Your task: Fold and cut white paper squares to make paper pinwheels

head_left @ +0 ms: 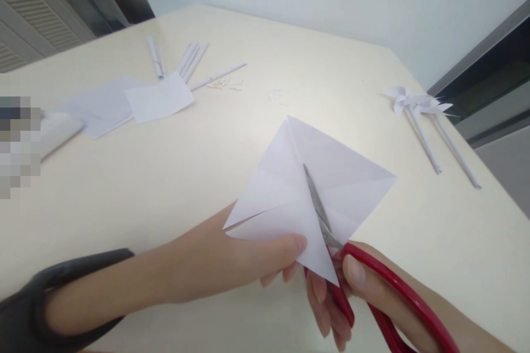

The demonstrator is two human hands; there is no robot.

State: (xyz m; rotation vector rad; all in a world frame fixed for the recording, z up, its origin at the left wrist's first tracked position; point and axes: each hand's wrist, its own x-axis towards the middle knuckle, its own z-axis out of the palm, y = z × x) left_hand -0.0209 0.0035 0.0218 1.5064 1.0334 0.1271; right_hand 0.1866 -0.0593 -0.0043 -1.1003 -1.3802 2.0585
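Note:
My left hand (265,256) pinches a square sheet of white paper (269,176), thumb on top and fingers beneath. The sheet has crease lines and a slit running in from its left corner. In my right hand (356,281) are scissors (397,287) with red handles, my thumb and fingers around the grips. Their metal blades lie along a cut that enters from the sheet's lower corner towards its middle. One blade is on top of the paper; the other is mostly hidden under it.
Two paper pinwheels (414,102) on rolled paper sticks lie at the right. Several rolled paper tubes (188,60), a small paper sheet (159,100) and larger sheets (103,102) lie at the back left of the white table (199,165). Small scraps (226,85) are beside them.

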